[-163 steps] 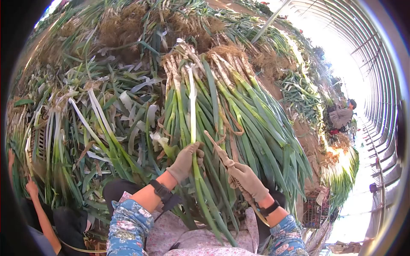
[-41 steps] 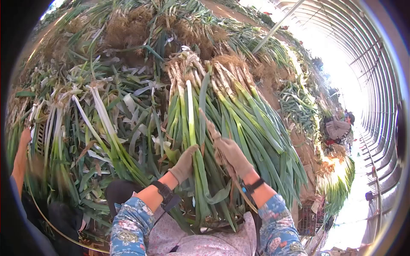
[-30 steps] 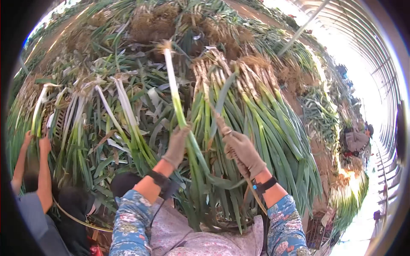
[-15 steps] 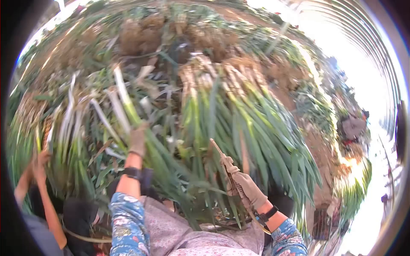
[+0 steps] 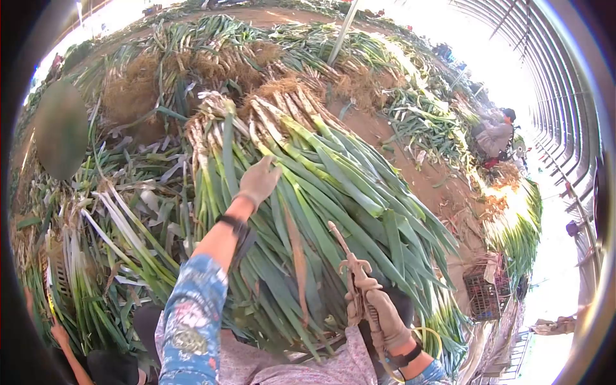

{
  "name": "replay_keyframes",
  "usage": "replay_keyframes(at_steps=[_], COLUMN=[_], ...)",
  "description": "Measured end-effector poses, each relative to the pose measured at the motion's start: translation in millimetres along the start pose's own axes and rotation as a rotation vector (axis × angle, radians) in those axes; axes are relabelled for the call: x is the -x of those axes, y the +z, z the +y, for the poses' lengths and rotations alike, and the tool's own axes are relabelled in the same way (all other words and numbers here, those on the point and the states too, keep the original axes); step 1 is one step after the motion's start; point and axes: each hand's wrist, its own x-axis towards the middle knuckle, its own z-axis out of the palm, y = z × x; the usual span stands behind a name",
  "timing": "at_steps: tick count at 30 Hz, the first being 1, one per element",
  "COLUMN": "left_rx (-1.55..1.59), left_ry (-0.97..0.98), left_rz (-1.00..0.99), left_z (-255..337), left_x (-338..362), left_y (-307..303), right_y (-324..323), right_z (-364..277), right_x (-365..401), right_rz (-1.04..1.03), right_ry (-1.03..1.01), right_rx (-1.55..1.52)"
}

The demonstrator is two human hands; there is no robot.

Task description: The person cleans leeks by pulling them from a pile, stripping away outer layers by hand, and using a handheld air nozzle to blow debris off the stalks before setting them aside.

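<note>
Centrally, one large heap of long green onions w/ white stems, brown roots & flat green leaves (image 5: 327, 186); root ends up & away, leaf ends fanned down twd. the wearer's lap. Atop same, nr. the stems: L hand (image 5: 259, 181), in taupe fabric glove, fingers reaching over the stalks; closed on any or not, cannot tell. Well apart, lower R side: R hand (image 5: 387, 317), in matching glove, clamped round the grip of a tan wrapped wand w/ thin nozzle (image 5: 357, 269), tip angled up & left over the leaves. Nr. R wrist, 1 loop of thin yellow hose (image 5: 439, 339). On both arms: blue floral sleeves (image 5: 194, 327) & black wristbands.

L side: loose white-stemmed onions (image 5: 131, 228) on strewn leaf scraps; beyond, dark slotted crate (image 5: 56, 273), partly hidden. Low L edge: bare hand of another person (image 5: 59, 333), nr. onion leaves.

R side: reddish-brown mesh crate (image 5: 484, 296), upright green bundle (image 5: 521, 221) just beyond; farther back, seated person in drab top (image 5: 494, 138), then curved metal ribs (image 5: 557, 109).
</note>
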Motion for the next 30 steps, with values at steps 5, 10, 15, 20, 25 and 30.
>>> replay_keyframes(at_steps=[5,10,15,20,25,30], left_rx=[-0.314,-0.194,0.319,0.690,0.702,1.073], left_ry=[-0.146,-0.140,-0.225,-0.209,-0.089,0.106], left_rz=[-0.297,-0.226,0.019,0.287,0.395,0.449], left_z=[5,-24,-3,19,97,144], left_x=[-63,-88,-9,45,76,56], left_y=[49,67,66,40,-74,-148], right_y=[-39,-60,-20,-23,2,18], right_z=[-9,1,-23,-27,-34,-46], right_x=[38,49,58,52,56,77], right_rz=[0.064,0.103,0.134,0.134,0.161,0.224], right_ry=[0.054,0.130,-0.027,-0.132,-0.243,-0.394], right_rx=[0.064,0.007,-0.069,0.030,0.146,0.206])
